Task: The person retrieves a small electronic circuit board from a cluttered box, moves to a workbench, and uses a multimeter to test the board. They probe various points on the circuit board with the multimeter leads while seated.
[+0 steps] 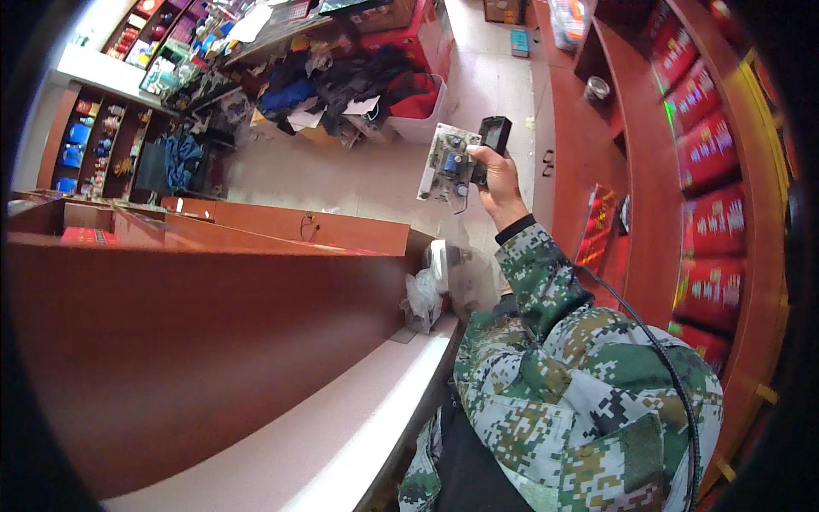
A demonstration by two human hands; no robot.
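Observation:
My right hand [502,183] is closed around a circuit board [447,162], its thumb lying across the board's edge. The board carries a blue part, small cylinders and a short wire. A small black rectangular case [495,133] rises behind the thumb in the same grip. Below my right forearm, a little of my left hand [503,284] shows; its fingers are hidden. Beside it is a translucent plastic bag [471,277], blurred at its edges. A white object [439,265] and a crumpled clear bag [421,300] lie just left of it.
A red-brown wooden cabinet [213,341] fills the left. Shelves of red boxes [715,220] line the right, with a glass jar [596,89] on the ledge. Ahead, a white bin [422,124] stands by piled dark clothes [341,85]. A black cord [657,341] crosses my camouflage jacket.

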